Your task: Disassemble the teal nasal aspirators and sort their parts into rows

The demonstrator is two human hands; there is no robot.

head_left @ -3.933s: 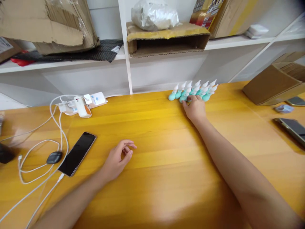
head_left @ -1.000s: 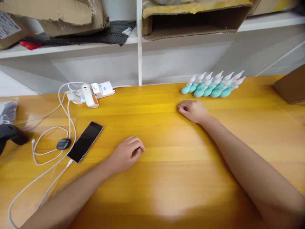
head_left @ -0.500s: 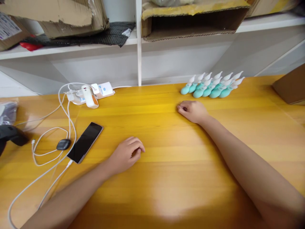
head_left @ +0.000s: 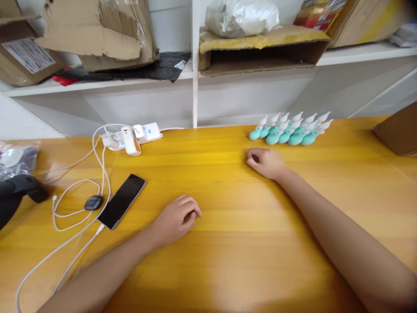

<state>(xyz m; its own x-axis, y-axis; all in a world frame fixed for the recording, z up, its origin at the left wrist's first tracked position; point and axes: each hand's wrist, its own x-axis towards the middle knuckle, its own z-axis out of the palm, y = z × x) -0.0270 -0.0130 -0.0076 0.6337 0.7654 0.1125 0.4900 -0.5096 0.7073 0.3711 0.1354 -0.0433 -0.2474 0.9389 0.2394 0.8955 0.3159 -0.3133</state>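
Note:
My left hand (head_left: 179, 219) rests on the wooden table with loosely curled fingers, a gap between thumb and forefinger and nothing held. My right hand (head_left: 265, 163) lies farther forward, curled into a loose fist with the thumb against the fingers; no object shows in it. Just beyond it, a cluster of several teal bulb syringes (head_left: 289, 135) with white pointed tips stands upright near the table's back edge. Left of my left hand lies a black-screened phone (head_left: 122, 202) with a white cable plugged in.
Beside the phone are a small black case (head_left: 94, 202) and looping white cables. A power strip (head_left: 151, 131) with a white charger (head_left: 130, 141) sits at the back left. A black object (head_left: 22, 191) lies far left. Cardboard boxes fill the shelf (head_left: 176, 74) above; another box (head_left: 399, 130) stands right.
The view has tilted up a little, so the scene sits lower and more of the shelf shows. My hands stay in nearly the same places on the table.

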